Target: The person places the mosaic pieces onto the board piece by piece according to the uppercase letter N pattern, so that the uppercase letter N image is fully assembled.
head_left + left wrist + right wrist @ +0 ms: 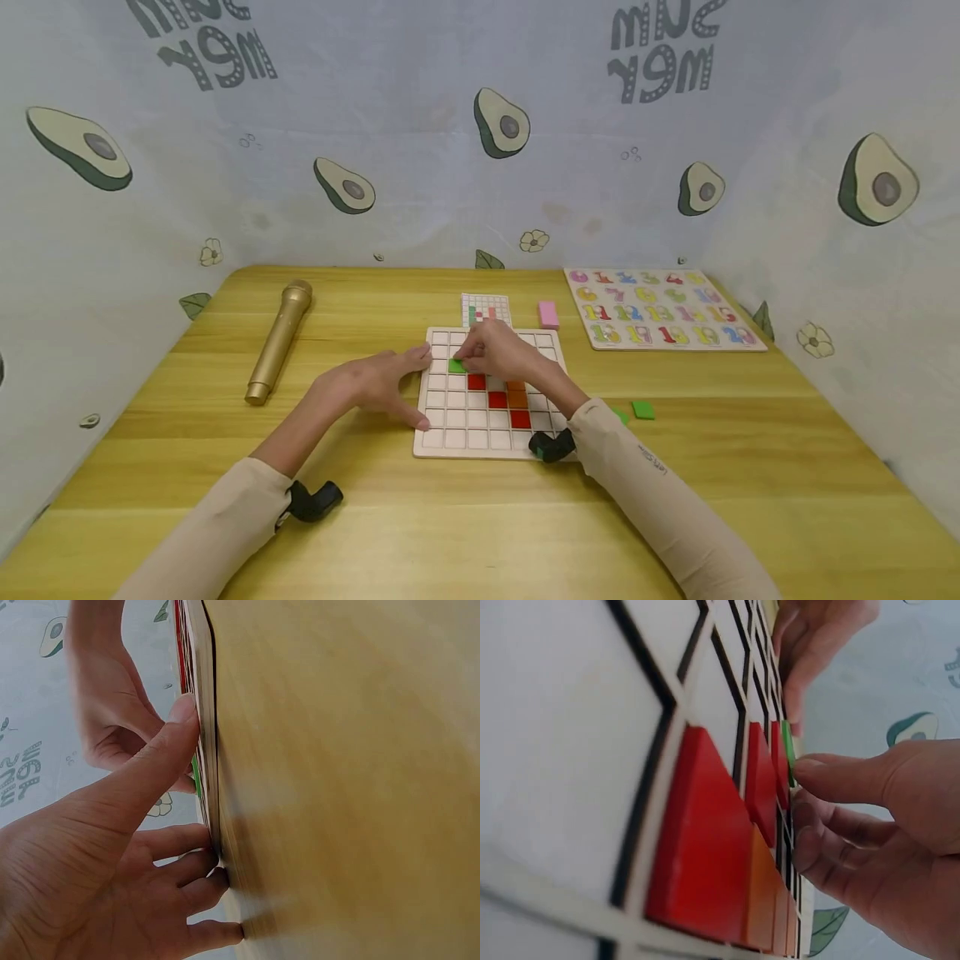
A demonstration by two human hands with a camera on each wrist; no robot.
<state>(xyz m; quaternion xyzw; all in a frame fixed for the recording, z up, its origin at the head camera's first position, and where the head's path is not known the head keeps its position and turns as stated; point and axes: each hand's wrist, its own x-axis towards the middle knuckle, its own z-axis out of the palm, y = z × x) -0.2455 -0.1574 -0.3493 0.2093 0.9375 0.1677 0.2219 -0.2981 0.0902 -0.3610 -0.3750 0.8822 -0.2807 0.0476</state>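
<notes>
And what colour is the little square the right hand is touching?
The little square is bright green; the head view shows it best.

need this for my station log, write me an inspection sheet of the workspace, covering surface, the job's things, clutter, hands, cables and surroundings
surface: wood-grain tabletop
job's things: white grid board bearing red tiles, orange tiles and one green tile; loose green tile to the right, another beside it partly hidden by the sleeve; pattern card behind the board
clutter: gold microphone at left; pink block behind the board; number puzzle board at far right
hands: left hand touches the board's left edge; right hand has its fingertips at the green tile on the board
cables: nothing seen
surroundings: avocado-print backdrop
</notes>
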